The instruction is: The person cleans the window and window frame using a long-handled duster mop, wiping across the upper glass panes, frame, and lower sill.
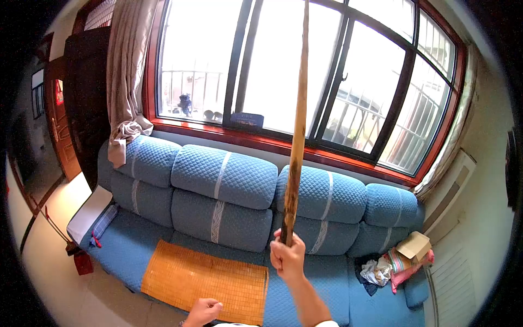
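A long wooden stick [298,131] rises upright from my right hand [289,254], pale along its upper part and dark and mottled near the grip. The fingers of my right hand are wrapped round its lower end, and its top reaches the upper edge of the view. Low in the view, my left hand [205,312] is curled closed over the near edge of an orange bamboo mat [207,280]. Whether anything is inside its fingers cannot be made out.
A blue quilted sofa [223,201] runs across below a red-framed window [327,150]. Clothes [378,271] and an open box [413,246] lie at its right end. A curtain [128,71] hangs at the left, near a dark door [87,98].
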